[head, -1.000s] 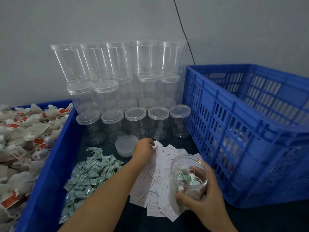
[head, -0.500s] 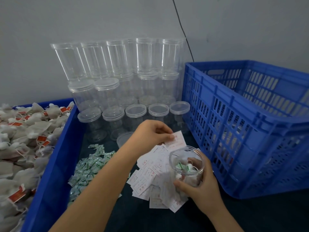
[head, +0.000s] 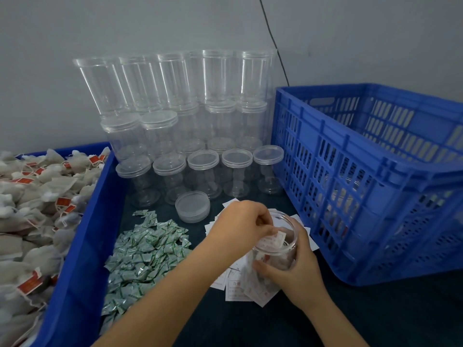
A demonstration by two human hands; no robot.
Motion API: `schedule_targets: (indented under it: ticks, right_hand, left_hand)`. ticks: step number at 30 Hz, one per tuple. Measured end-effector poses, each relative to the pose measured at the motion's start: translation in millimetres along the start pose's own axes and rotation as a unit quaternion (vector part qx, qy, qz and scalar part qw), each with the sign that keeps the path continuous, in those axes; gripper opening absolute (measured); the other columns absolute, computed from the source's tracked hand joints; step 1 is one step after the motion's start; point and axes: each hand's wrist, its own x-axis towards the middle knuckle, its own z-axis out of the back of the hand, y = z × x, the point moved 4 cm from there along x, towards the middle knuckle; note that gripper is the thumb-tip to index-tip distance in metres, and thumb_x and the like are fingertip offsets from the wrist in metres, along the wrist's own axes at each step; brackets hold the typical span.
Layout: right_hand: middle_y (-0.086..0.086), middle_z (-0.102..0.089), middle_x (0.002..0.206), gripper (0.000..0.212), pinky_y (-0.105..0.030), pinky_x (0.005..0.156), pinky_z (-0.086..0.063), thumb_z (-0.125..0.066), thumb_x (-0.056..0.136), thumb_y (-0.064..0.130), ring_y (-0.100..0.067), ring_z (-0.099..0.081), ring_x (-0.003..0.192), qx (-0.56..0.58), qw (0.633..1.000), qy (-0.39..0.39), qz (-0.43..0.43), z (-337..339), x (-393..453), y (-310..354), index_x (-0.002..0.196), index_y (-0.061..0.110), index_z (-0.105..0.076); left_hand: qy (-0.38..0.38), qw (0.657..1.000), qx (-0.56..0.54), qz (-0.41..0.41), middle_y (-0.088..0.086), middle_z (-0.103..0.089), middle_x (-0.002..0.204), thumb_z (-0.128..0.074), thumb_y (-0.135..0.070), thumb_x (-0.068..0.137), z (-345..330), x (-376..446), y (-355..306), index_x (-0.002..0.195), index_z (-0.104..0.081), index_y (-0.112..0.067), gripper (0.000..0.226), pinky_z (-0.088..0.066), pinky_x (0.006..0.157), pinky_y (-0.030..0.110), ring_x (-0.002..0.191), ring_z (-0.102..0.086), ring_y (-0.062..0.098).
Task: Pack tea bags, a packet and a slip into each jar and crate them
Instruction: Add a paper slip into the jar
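Observation:
My right hand (head: 293,269) grips a clear open jar (head: 288,246) standing over the scattered white slips (head: 238,286). My left hand (head: 245,224) pinches one white slip (head: 274,240) with red print and holds it in the jar's mouth. Tea bags show through the jar's wall. The jar's loose lid (head: 193,206) lies upside down just behind my left hand. A heap of green-and-white packets (head: 145,249) lies to the left. Tea bags (head: 35,204) with red tags fill the blue bin (head: 82,259) at far left.
Several empty lidded jars (head: 204,171) stand in rows behind, with more stacked against the grey wall. A large blue slatted crate (head: 370,181) stands on the right, with jars dimly visible through its slats. The table top is dark.
My left hand lifted a slip off the pile and brought it down and right into the jar's mouth. My right hand kept its hold on the jar.

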Motion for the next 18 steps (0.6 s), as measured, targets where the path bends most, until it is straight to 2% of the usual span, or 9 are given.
schedule_targets:
  ticks: [2, 4, 8, 13, 15, 18]
  right_hand:
    - [0.030, -0.059, 0.114, 0.095, -0.007, 0.081, -0.049, -0.090, 0.046, 0.052, 0.008, -0.060, 0.109, 0.002, 1.000, 0.000, -0.004, -1.1, 0.1, -0.2, 0.124, 0.068, -0.037]
    - [0.023, -0.059, 0.118, 0.099, -0.008, 0.081, -0.049, -0.090, 0.046, 0.053, 0.007, -0.060, 0.109, 0.004, 1.000, 0.003, -0.005, -2.2, -0.5, -0.9, 0.128, 0.063, -0.036]
    - [0.013, -0.058, 0.124, 0.102, -0.009, 0.082, -0.050, -0.090, 0.046, 0.052, 0.006, -0.060, 0.109, 0.003, 1.000, 0.007, -0.009, -3.6, -1.2, -1.2, 0.133, 0.055, -0.036]
    - [0.016, -0.059, 0.122, 0.101, -0.007, 0.084, -0.048, -0.096, 0.052, 0.041, 0.005, -0.060, 0.111, 0.001, 1.000, 0.011, -0.003, -3.9, -1.0, -1.9, 0.132, 0.057, -0.037]
    - [0.022, -0.061, 0.116, 0.098, -0.009, 0.083, -0.049, -0.095, 0.052, 0.040, 0.003, -0.061, 0.111, 0.001, 1.000, 0.012, 0.000, -4.1, -1.2, -1.0, 0.131, 0.057, -0.039]
    - [0.030, -0.060, 0.114, 0.092, -0.010, 0.082, -0.051, -0.091, 0.048, 0.045, 0.005, -0.060, 0.111, 0.001, 1.000, 0.006, 0.001, -3.6, -1.8, 2.0, 0.122, 0.069, -0.042]
  left_hand:
    - [-0.021, 0.998, 0.048, -0.018, -0.009, -0.066, 0.089, -0.067, -0.037, 0.085, -1.1, -0.5, -0.3, 0.091, -0.069, -0.021, 0.017, -0.041, 0.073, 0.020, 0.087, -0.053, 0.007]
    - [-0.038, 0.996, 0.081, -0.030, -0.008, -0.068, 0.093, -0.065, -0.038, 0.087, -1.5, -0.4, 1.3, 0.094, -0.069, -0.022, 0.018, -0.037, 0.074, 0.022, 0.092, -0.047, 0.008]
    - [-0.054, 0.990, 0.121, -0.052, -0.007, -0.066, 0.098, -0.064, -0.040, 0.087, -1.6, 0.5, 3.5, 0.097, -0.070, -0.024, 0.019, -0.037, 0.077, 0.022, 0.100, -0.047, 0.011]
    - [-0.053, 0.979, 0.181, -0.081, -0.006, -0.058, 0.111, -0.062, -0.044, 0.088, 0.8, 0.2, 4.5, 0.108, -0.069, -0.027, 0.027, -0.034, 0.081, 0.023, 0.105, -0.047, 0.014]
    - [-0.066, 0.979, 0.168, -0.090, -0.007, -0.052, 0.114, -0.061, -0.049, 0.086, 3.9, 0.4, 4.4, 0.113, -0.067, -0.028, 0.035, -0.034, 0.086, 0.023, 0.108, -0.046, 0.013]
    - [-0.109, 0.989, 0.034, -0.089, -0.013, -0.048, 0.117, -0.044, -0.071, 0.078, 14.6, -2.6, 10.1, 0.127, -0.055, -0.029, 0.065, -0.042, 0.094, 0.028, 0.106, -0.045, 0.004]
